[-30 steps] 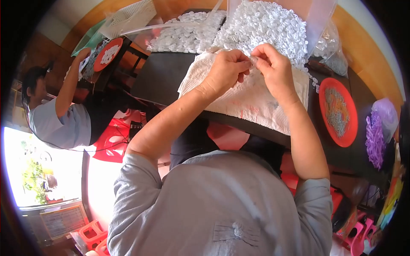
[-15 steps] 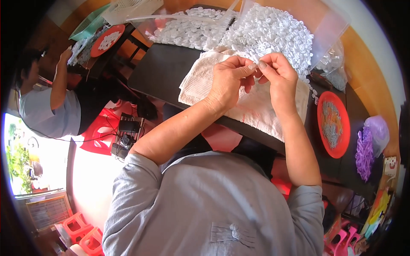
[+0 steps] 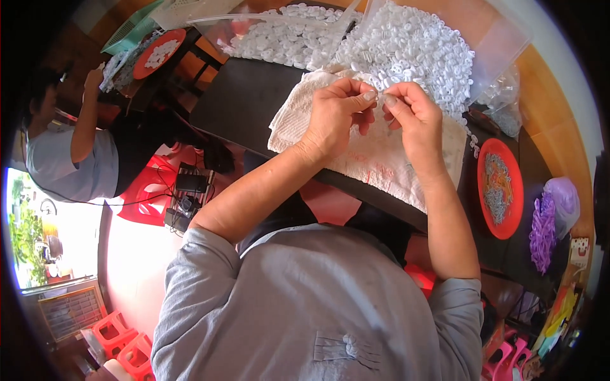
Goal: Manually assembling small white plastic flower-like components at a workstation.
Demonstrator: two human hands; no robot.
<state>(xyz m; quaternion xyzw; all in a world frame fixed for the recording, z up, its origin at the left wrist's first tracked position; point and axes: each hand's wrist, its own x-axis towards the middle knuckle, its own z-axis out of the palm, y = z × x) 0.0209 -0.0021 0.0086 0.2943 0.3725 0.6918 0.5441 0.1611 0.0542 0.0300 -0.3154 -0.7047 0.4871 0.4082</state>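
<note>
My left hand (image 3: 340,117) and my right hand (image 3: 416,120) are raised close together over a cream towel (image 3: 295,120) on the dark table. Thumb and forefinger are pinched on each hand, with a narrow gap between the two pinches. Whatever sits between the fingertips is too small to make out. Just beyond my fingers lies a big heap of small white plastic pieces (image 3: 413,47), oval and ring-like. More white pieces (image 3: 276,41) fill a clear plastic container to its left.
At the right stands a red oval tray (image 3: 516,190) of small metal pins. Beyond it lie purple strips (image 3: 542,235) beside a purple bag (image 3: 562,193). A co-worker (image 3: 73,152) sits at the left, near another red tray (image 3: 141,71). Red stools (image 3: 136,355) stand on the floor.
My two pinches, almost touching before, are now slightly apart. The whole view has shifted a little; the piles and trays look the same.
</note>
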